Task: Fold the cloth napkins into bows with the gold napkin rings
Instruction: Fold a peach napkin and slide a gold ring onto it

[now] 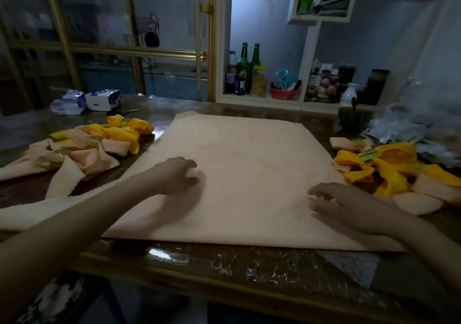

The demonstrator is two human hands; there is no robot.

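A large peach napkin [249,164] lies spread flat on the table in front of me. My left hand [174,174] rests on its left part, fingers loosely curled, holding nothing. Near the napkin's right edge my right hand [334,199] hovers or rests with relaxed fingers. Finished bows lie on both sides: peach and yellow ones at the left [82,149], each cinched by a gold ring [94,141], and a yellow and peach heap at the right [389,171] with a gold ring [369,154].
The dark glossy table [224,269] carries tissue packs [84,100] at the back left, a green bowl [354,119] and crinkled plastic [419,124] at the back right. Behind stands a white shelf with bottles [247,66].
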